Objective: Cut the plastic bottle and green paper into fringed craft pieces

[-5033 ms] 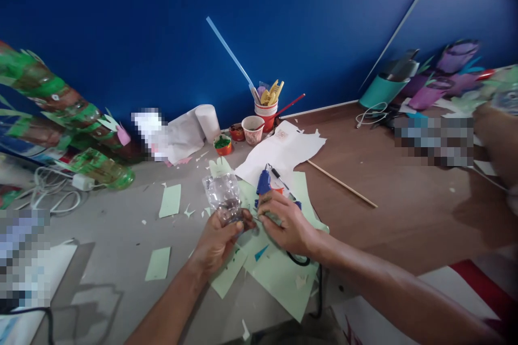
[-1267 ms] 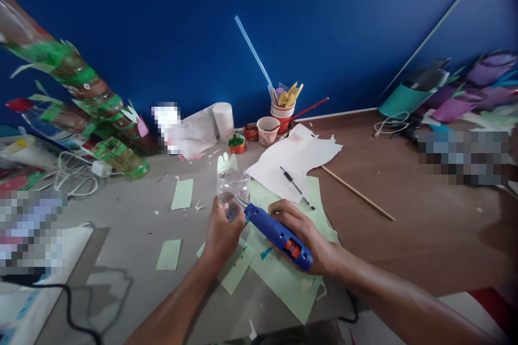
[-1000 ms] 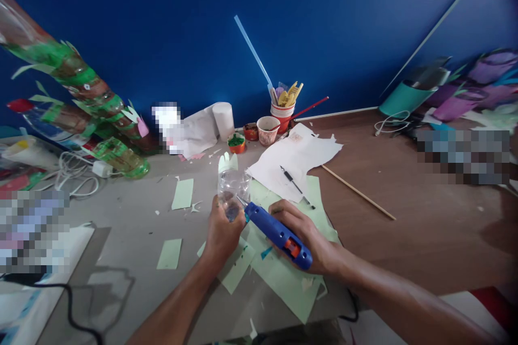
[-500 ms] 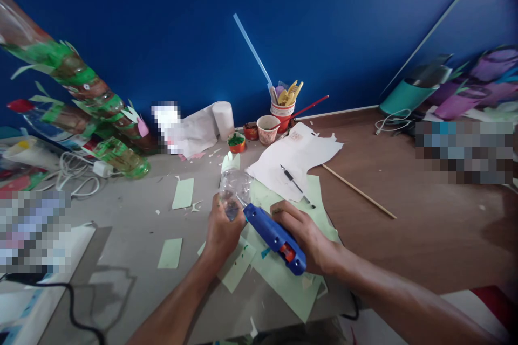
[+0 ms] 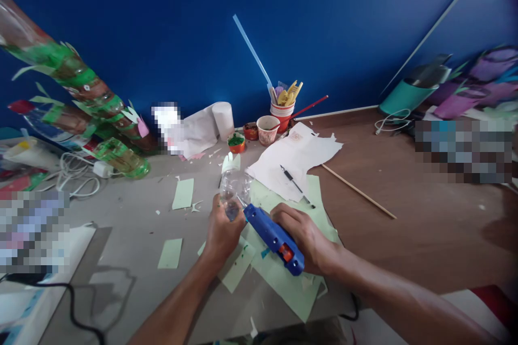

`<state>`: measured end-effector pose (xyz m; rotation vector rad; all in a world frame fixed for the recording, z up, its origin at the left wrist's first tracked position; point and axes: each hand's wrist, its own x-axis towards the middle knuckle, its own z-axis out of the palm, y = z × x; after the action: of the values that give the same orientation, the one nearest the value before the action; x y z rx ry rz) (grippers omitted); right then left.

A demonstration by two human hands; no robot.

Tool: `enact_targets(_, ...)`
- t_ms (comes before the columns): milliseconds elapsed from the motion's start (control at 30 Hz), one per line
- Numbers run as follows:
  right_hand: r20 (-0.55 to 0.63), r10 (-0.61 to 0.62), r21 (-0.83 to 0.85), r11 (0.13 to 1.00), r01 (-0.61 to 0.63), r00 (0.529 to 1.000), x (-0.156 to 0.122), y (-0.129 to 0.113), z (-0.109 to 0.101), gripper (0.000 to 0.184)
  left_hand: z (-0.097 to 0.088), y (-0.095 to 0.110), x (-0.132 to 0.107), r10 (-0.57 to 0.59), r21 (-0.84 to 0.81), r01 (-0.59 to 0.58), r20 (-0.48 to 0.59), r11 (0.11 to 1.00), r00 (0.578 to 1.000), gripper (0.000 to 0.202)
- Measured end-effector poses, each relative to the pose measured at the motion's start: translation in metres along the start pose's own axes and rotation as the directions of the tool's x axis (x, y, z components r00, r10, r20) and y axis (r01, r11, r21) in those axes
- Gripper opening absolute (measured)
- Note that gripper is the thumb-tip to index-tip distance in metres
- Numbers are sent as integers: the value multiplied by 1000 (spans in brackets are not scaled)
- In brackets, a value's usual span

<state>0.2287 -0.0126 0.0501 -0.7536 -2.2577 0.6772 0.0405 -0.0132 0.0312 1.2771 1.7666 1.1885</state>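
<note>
The right hand point(image 5: 297, 226) grasps the blue glue gun point(image 5: 273, 238) above green paper point(image 5: 289, 288) on the table point(image 5: 137, 215); its body looks stiff: hold the handle, clear of the probably hot nozzle point(image 5: 242, 202). The left hand point(image 5: 226, 233) grasps the near end of the clear plastic bottle piece point(image 5: 237, 182), beside the nozzle. Expect light, slippery, easily dented walls; grip gently. Beyond: white paper point(image 5: 311, 145), paper cup point(image 5: 267, 132).

The left hand point(image 5: 224, 229) is holding a clear plastic piece point(image 5: 237, 182), while the right hand point(image 5: 302, 230) is pointing a blue glue gun point(image 5: 272, 234) at it. A black pen point(image 5: 288, 175) is lying on white paper point(image 5: 311, 148).
</note>
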Motion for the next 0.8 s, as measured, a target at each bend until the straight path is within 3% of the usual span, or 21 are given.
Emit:
enact_targets(400, -5, -9, -11, 1000, 9, 1000, -2, 2, 2, 12, -2, 1, 0, -52, -55, 53, 27, 997, 998, 31)
enact_targets(600, -3, 7, 40, 999, -7, 1000, -1, 2, 1, 14, -3, 7, 0, -55, -8, 55, 15, 998, 998, 27)
enact_targets(800, -56, -10, 122, 992, 17, 998, -1, -1, -5, 27, -3, 5, 1, -49, 3, 49, 39, 999, 998, 22)
